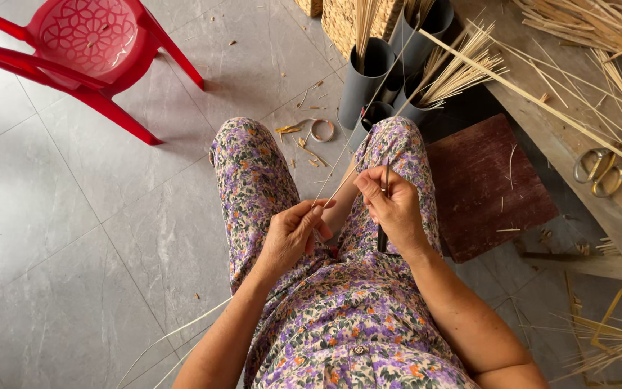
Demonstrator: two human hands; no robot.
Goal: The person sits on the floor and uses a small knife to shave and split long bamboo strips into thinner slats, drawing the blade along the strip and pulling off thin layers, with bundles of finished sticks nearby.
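Left hand [293, 234] fingers pinch thin strip [340, 184]; right hand [394, 205] grips, seemingly, a knife [383, 238] against it.

Place: a small craft workshop for splitting and weaving cane, probably at my home.
Floor: grey tiles [73, 216] littered with shavings.
Stock: grey tubes [368, 79] of thin sticks stand before my knees.
Bench: wooden bench [541, 122] strewn with strips [599, 79]; scissors [599, 171], I think.
Seating: red plastic chair [88, 43].

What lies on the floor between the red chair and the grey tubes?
In the head view, a small ring and scattered strip scraps lie between the red chair and grey tubes.
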